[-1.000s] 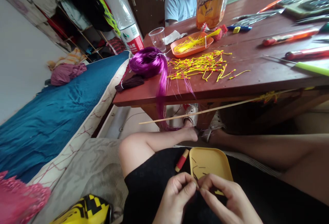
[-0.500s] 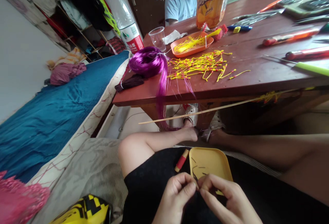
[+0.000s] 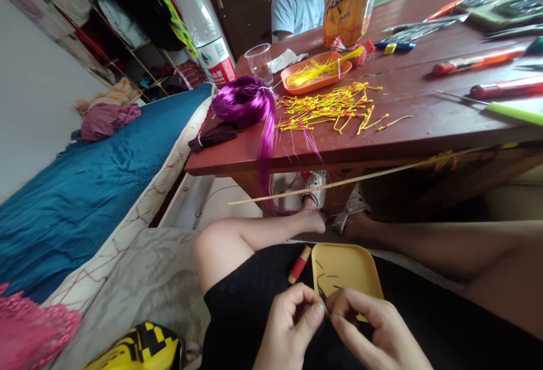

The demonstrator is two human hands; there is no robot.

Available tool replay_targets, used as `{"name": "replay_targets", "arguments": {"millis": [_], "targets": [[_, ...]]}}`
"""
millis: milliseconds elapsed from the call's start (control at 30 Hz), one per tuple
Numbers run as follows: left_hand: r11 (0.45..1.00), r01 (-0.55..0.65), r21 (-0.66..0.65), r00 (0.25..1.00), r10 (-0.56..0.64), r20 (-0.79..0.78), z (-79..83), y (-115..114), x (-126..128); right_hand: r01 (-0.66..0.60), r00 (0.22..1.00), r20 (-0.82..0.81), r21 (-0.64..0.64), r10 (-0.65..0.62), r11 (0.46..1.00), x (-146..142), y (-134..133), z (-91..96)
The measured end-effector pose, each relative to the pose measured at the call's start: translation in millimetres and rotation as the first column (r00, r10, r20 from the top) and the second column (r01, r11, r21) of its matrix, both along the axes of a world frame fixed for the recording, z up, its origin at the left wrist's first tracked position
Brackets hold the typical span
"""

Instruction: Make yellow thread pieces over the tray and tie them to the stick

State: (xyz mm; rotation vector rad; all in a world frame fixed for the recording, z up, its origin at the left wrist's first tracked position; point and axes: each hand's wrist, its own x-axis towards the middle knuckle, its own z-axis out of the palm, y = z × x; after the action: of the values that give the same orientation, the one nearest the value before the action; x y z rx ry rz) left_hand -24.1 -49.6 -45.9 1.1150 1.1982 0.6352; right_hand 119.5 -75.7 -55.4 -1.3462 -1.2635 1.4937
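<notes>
Over my lap, my left hand [image 3: 294, 319] and my right hand [image 3: 369, 325] meet fingertip to fingertip, both pinched closed. Whatever lies between the fingers is too small to make out. Just beyond them a yellow tray [image 3: 360, 262] rests on my dark clothing, with several short dark strands [image 3: 321, 274] in it. The right hand covers the tray's near edge. Left of the tray lies a spool of red thread [image 3: 299, 265].
On the red table [image 3: 407, 127] lie a purple fibre bundle [image 3: 244, 101], yellow stems [image 3: 331, 107], an orange dish [image 3: 316, 84], and tools [image 3: 479, 59]. A thin stick [image 3: 322, 184] juts out below the table edge. A person [image 3: 292, 5] sits across. A bed [image 3: 106, 172] stands left.
Almost nothing differs. Both hands keep the same pinch over the tray, and the view has shifted very slightly.
</notes>
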Motion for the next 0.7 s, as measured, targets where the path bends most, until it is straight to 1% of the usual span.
{"name": "replay_targets", "arguments": {"millis": [100,167,233,400,467,633,700], "targets": [[0.999,0.013,0.044,0.999,-0.012,-0.036,1.2,0,0,0.084,0.996,-0.023,-0.007,-0.084,0.996,-4,-3,-4.2],[0.997,0.018,0.072,0.998,-0.014,-0.058,2.4,-1,1,0.110,0.993,-0.030,-0.024,-0.111,0.994,-6,-3,-5.9],[0.994,0.022,0.108,0.997,-0.014,-0.081,3.3,-1,2,0.094,0.995,-0.029,-0.038,-0.095,0.995,-6,-3,-5.5],[0.979,-0.004,0.201,0.994,0.026,-0.108,5.5,-2,4,-0.021,1.000,-0.001,-0.065,0.021,0.998,0,0,1.0],[0.973,-0.003,0.230,0.992,0.033,-0.125,7.6,-2,5,-0.037,0.999,0.018,-0.063,0.038,0.997,1,0,1.9],[0.966,0.123,0.228,0.970,-0.068,-0.234,12.8,0,3,-0.044,0.998,0.049,-0.040,0.046,0.998,1,0,-0.6],[0.963,0.148,0.226,0.962,-0.086,-0.261,13.0,1,2,-0.043,0.998,0.051,-0.034,0.045,0.999,0,0,-1.3]]}}
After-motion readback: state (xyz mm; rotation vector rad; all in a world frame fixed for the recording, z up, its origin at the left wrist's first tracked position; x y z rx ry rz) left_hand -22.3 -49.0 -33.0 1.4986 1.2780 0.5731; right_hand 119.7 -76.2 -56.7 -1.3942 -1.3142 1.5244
